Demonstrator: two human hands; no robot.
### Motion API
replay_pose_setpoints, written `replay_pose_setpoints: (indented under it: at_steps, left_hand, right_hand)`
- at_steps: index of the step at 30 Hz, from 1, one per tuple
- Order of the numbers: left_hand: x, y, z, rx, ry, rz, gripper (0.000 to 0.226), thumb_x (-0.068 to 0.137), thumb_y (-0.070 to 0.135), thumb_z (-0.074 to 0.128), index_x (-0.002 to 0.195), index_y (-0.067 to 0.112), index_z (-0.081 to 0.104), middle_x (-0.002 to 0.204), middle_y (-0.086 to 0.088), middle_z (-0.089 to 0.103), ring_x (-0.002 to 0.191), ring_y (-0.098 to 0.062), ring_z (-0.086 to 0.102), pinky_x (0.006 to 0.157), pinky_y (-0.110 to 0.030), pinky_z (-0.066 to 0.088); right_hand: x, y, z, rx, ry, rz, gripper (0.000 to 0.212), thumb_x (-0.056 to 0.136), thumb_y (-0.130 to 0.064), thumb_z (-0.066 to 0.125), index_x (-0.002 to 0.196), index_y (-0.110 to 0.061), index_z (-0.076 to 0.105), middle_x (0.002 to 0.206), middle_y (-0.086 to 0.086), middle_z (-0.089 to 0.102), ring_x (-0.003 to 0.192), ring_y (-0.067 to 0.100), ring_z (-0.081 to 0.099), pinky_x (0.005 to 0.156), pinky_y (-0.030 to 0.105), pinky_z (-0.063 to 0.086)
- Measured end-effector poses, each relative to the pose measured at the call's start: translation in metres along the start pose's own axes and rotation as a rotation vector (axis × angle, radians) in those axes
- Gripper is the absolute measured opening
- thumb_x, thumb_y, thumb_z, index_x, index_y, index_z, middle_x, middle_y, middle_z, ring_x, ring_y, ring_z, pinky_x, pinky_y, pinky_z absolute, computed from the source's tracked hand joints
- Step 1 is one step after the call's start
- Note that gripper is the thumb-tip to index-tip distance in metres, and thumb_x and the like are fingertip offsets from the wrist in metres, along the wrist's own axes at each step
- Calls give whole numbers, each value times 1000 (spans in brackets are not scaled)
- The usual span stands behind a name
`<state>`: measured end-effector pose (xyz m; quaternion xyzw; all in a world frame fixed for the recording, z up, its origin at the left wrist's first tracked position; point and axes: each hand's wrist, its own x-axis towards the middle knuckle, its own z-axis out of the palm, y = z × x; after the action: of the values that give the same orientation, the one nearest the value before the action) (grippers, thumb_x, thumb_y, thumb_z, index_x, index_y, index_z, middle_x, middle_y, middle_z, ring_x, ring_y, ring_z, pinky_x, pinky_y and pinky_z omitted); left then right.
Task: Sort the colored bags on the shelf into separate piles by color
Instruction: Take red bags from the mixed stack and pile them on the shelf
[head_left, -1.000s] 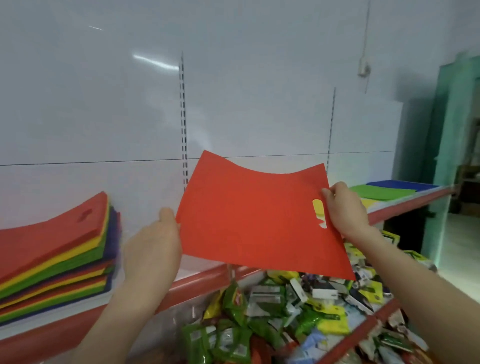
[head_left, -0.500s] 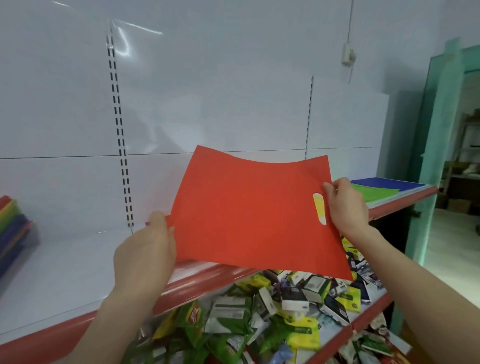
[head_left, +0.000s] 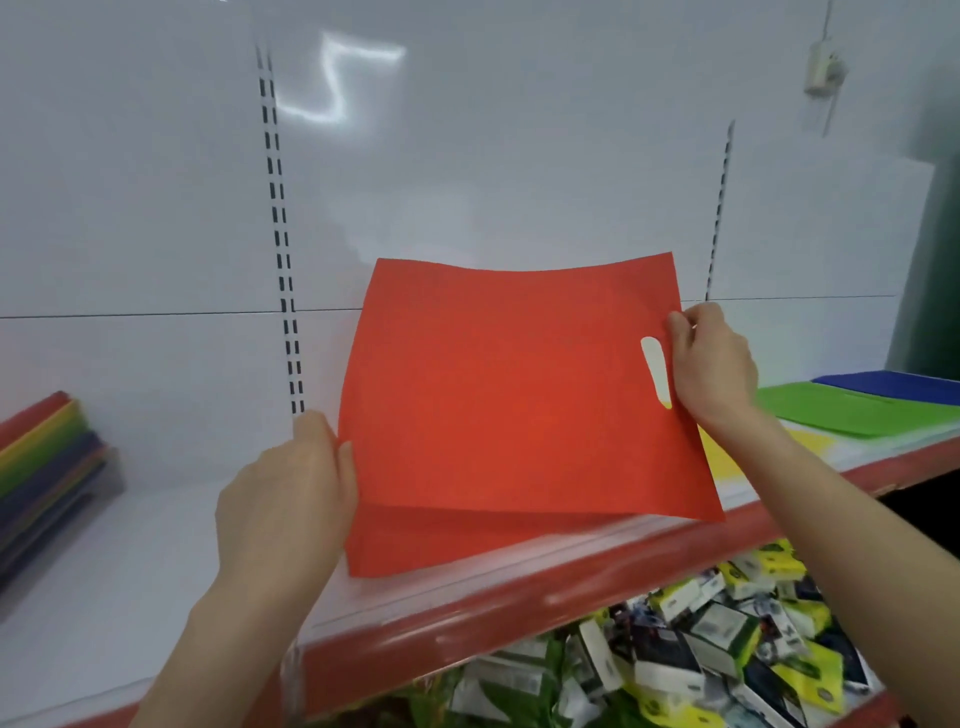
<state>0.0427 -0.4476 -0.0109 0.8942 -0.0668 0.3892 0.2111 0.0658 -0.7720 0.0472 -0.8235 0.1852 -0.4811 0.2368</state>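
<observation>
The left grip (head_left: 291, 499) pinched the left edge of a red bag (head_left: 509, 384), thumb on top, and the right grip (head_left: 711, 369) was curled round its right edge, just beside the handle cut-out (head_left: 655, 371). The bag hung spread between the two grips, sagging a little, directly over a second red bag (head_left: 467, 540) that lay flat on the white shelf (head_left: 156, 561); their near edges were apart. Right of the right grip a yellow bag (head_left: 727, 452), a green bag (head_left: 852, 413) and a blue bag (head_left: 904, 387) lay side by side on the shelf. Well to the left of the left grip stood a mixed stack (head_left: 47, 467) of colored bags. Below both grips, small packets (head_left: 701, 660) were heaped on the lower shelf (head_left: 867, 701).
</observation>
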Motion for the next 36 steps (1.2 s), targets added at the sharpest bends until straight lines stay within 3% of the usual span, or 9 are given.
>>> replay_pose_setpoints:
  at_steps: [4,13,16,20,27,36]
  left_hand:
    - [-1,1,7,88,-29,-48,23,95,32,37,88,12,43,77,-9,62,74,-33,59,63,-36,47]
    - [-18,16,31,405,-249,-236,20,97,34,30,88,17,32,89,-2,57,90,-26,60,63,-29,35]
    - [-23,22,38,490,-299,-272,17,98,33,30,89,18,29,103,-2,60,98,-25,59,69,-29,38]
    - [-26,25,44,549,-337,-319,9,97,27,34,97,19,39,110,-2,59,102,-24,58,68,-27,33]
    - [-27,21,50,671,-372,-317,18,96,26,37,108,18,48,113,0,58,105,-21,58,78,-26,43]
    - [-24,13,56,722,-423,-272,19,96,24,39,110,19,51,114,1,57,106,-20,57,73,-26,38]
  right_hand:
    - [13,-2,24,-25,-57,-72,34,101,-31,31,112,-4,49,106,25,60,99,41,54,71,36,29]
    - [27,18,88,-124,-309,-293,35,102,-31,27,105,-3,49,100,23,62,91,40,56,67,37,34]
    - [26,26,102,-159,-375,-327,36,102,-31,28,106,-4,50,100,21,62,92,39,56,68,37,35]
    - [22,33,118,-199,-451,-357,35,102,-31,28,105,-3,50,104,22,62,96,39,57,70,37,36]
    - [14,34,139,-334,-560,-425,34,102,-28,29,112,-3,49,116,20,59,108,36,56,80,37,42]
    - [3,45,153,-483,-681,-513,28,99,-26,37,111,-4,47,117,13,58,107,31,57,72,32,37]
